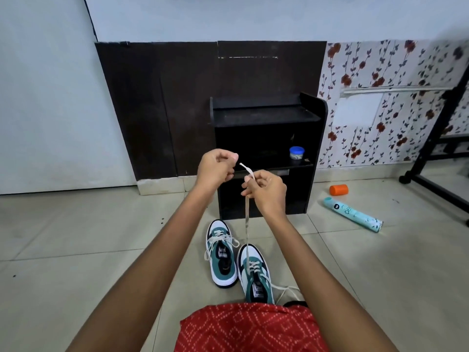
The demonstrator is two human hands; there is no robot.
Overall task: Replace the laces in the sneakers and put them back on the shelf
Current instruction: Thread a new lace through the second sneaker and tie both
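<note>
Two white, teal and black sneakers stand on the tiled floor in front of a black shelf unit [269, 115]. The left sneaker [221, 252] has a loose cream lace lying over its sides. A cream lace [247, 219] runs taut from the right sneaker [255, 271] straight up to my right hand [265, 190], which pinches it near its tip. My left hand [215, 167] is raised just left of that tip, fingers curled shut, apparently holding nothing. Another end of the lace trails on the floor to the right of the right sneaker.
A small jar with a blue lid [296, 154] sits inside the shelf unit. An orange cylinder [338, 189] and a teal spray can [354, 214] lie on the floor to the right. A black metal stand [431, 158] is at far right. My red patterned clothing [248, 329] fills the bottom.
</note>
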